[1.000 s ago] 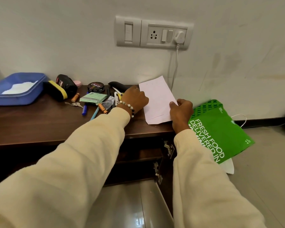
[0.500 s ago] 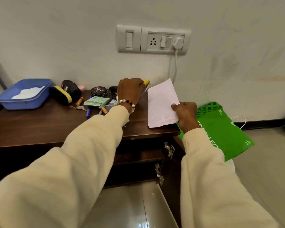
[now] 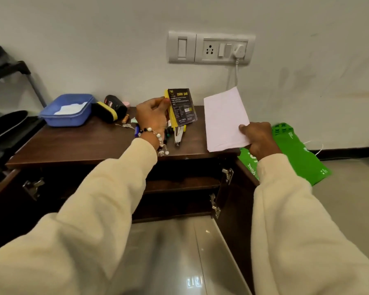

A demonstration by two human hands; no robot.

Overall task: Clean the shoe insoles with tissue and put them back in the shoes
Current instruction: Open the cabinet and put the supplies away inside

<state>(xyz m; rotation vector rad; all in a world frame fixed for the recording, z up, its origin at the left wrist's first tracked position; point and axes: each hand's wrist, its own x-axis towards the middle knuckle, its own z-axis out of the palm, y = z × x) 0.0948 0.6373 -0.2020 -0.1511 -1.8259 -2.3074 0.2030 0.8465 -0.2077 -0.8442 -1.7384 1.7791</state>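
The left hand [image 3: 152, 114] pinches a black-and-yellow spiral notepad [image 3: 181, 108] upright; the right hand [image 3: 257, 138] pinches a white envelope [image 3: 225, 120] at three o'clock. The tissue seems to lie in the blue tub [image 3: 67, 111] at nine o'clock. Best set both aside first, then reach there.

Dark, smooth wood cabinet [image 3: 79, 145]; on it matt blue plastic tub [image 3: 68, 116], white paper sheet [image 3: 225, 118]; beneath, glossy floor tiles [image 3: 168, 262].

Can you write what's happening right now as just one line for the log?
left hand: holds black-and-yellow pad raised | right hand: pinches white paper | blue tub: on cabinet top | shoes, insoles: not seen
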